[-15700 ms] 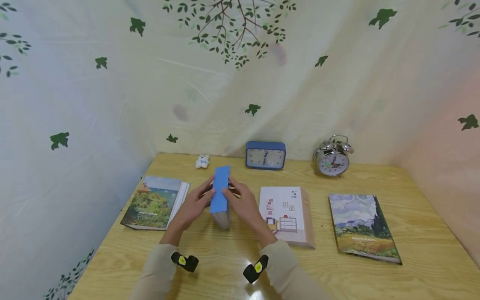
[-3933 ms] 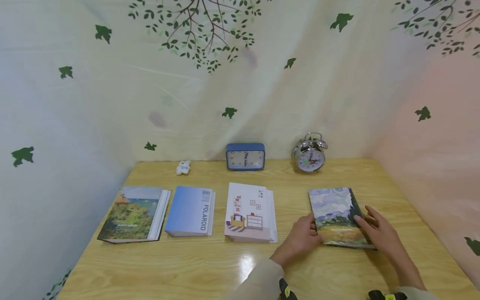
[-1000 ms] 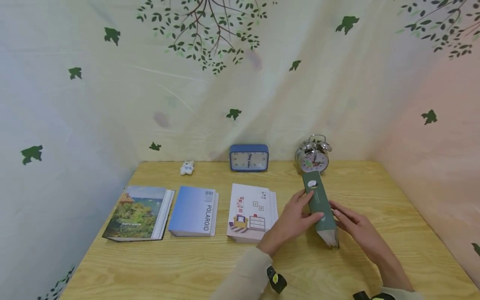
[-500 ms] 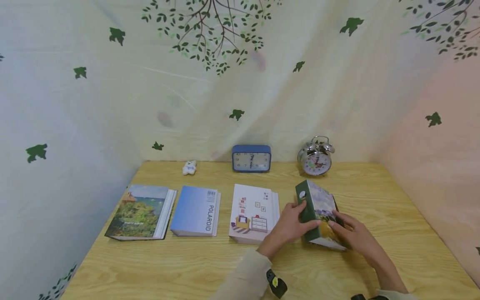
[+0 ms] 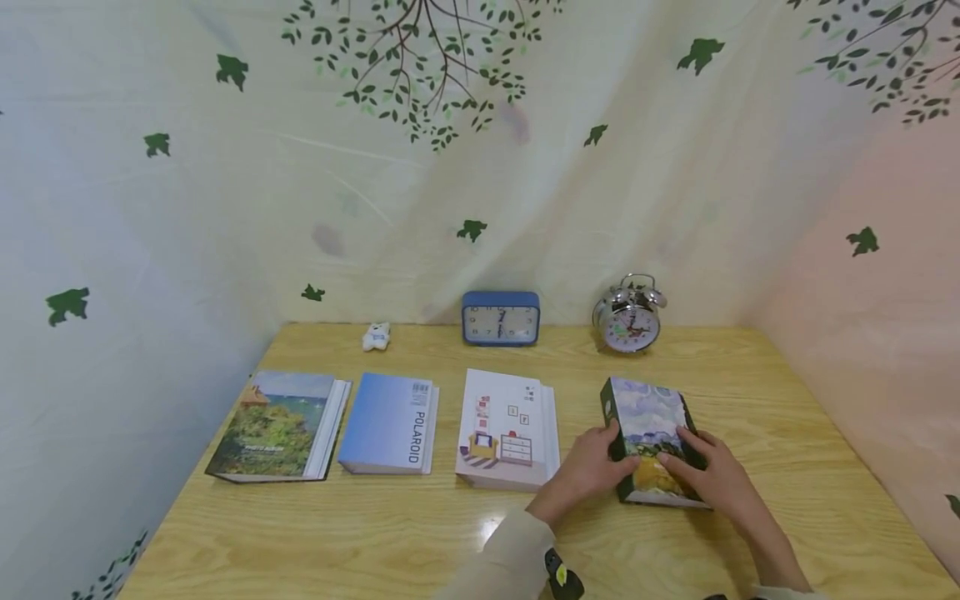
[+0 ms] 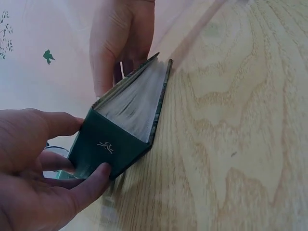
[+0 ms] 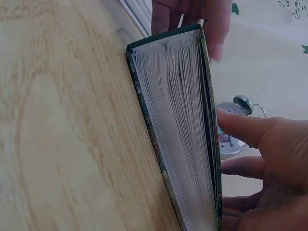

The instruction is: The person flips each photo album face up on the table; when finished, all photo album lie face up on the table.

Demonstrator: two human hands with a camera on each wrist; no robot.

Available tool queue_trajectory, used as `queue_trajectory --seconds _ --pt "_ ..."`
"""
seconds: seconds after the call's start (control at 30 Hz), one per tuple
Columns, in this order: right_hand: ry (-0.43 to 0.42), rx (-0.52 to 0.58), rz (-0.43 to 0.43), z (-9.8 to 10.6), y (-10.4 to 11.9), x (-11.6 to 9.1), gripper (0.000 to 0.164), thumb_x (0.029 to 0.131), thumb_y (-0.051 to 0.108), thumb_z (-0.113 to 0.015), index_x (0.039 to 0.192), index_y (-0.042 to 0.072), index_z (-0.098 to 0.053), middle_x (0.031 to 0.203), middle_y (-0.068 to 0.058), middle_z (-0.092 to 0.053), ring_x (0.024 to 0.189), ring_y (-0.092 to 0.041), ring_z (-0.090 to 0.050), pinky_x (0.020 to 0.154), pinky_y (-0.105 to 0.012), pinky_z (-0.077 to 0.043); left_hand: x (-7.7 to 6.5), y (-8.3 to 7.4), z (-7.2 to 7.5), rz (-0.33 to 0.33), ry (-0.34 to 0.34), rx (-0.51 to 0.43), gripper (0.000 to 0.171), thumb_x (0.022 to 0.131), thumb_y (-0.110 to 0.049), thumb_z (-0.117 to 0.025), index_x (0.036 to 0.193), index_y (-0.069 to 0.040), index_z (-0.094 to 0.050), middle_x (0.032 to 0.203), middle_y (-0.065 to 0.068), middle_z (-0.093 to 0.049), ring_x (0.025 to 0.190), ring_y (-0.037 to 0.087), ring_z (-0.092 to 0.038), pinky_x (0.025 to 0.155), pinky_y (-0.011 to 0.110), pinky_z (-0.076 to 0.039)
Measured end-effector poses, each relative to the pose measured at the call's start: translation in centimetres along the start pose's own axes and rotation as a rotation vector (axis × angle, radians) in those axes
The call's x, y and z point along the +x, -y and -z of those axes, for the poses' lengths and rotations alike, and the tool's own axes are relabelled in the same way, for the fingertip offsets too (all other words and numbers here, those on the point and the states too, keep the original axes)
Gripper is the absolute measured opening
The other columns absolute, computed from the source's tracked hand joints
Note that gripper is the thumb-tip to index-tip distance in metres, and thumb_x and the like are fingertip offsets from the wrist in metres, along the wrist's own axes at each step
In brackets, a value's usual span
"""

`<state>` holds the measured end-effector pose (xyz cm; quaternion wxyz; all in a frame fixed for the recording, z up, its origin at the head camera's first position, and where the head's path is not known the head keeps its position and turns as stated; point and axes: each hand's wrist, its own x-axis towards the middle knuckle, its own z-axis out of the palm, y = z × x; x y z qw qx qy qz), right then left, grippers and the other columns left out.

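Note:
At the right of the table, a thick photo album point(image 5: 651, 433) with a painted landscape cover lies nearly flat, cover up. Its green spine point(image 6: 103, 142) faces left, and the page edges show in both wrist views. My left hand point(image 5: 588, 467) grips the spine side, thumb near the lower cover edge. From the other side my right hand point(image 5: 712, 475) holds the cover and fore edge, its thumb on top. Some fingers of both hands are hidden behind the album. The white album point(image 5: 506, 429) with a drawn room lies just left of my left hand.
Further left lie a blue Polaroid album point(image 5: 386, 423) and another painted photo album point(image 5: 273, 425). Along the back of the wooden table point(image 5: 360, 533) stand a small white bear figure point(image 5: 377, 336), a blue clock point(image 5: 500, 318) and a silver alarm clock point(image 5: 630, 315).
The right-hand album has tipped from standing spine-up to lying cover-up, both hands lowering with it. Much earlier, both hands held the blue album upright; it now lies flat, and the white album has turned.

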<state>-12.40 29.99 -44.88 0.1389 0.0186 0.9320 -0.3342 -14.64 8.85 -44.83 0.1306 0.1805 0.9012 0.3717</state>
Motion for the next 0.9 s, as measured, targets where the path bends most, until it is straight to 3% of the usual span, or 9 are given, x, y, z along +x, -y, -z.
queue_trajectory --seconds 0.3,0.67,0.9 --pt "-0.034 -0.065 0.034 -0.2 0.7 0.1 0.081 0.095 0.051 -0.051 0.148 -0.006 -0.025 0.143 -0.047 -0.013 0.126 -0.067 -0.019 0.096 -0.076 -0.027 0.2 0.3 0.1 0.019 0.028 -0.073 0.066 0.093 -0.038 -0.062 0.147 -0.007 -0.038 0.143 0.008 -0.049 0.129 0.016 -0.048 0.104 0.027 -0.043" --pt "-0.045 -0.1 0.053 -0.3 1.2 0.3 0.083 0.095 0.054 -0.049 0.147 -0.006 -0.027 0.142 -0.048 -0.015 0.125 -0.067 -0.021 0.094 -0.075 -0.029 0.4 0.8 0.6 0.068 0.027 -0.138 0.065 0.09 -0.035 -0.066 0.145 -0.009 -0.042 0.133 0.007 -0.058 0.115 0.012 -0.057 0.092 0.026 -0.05" --pt "-0.153 -0.116 0.142 0.2 2.7 0.4 0.074 0.099 0.046 -0.047 0.144 -0.01 -0.031 0.141 -0.049 -0.018 0.123 -0.067 -0.023 0.093 -0.076 -0.029 0.2 1.3 1.6 0.067 -0.007 -0.171 0.061 0.094 -0.038 -0.059 0.144 -0.008 -0.042 0.129 0.01 -0.059 0.109 0.018 -0.061 0.087 0.03 -0.053"
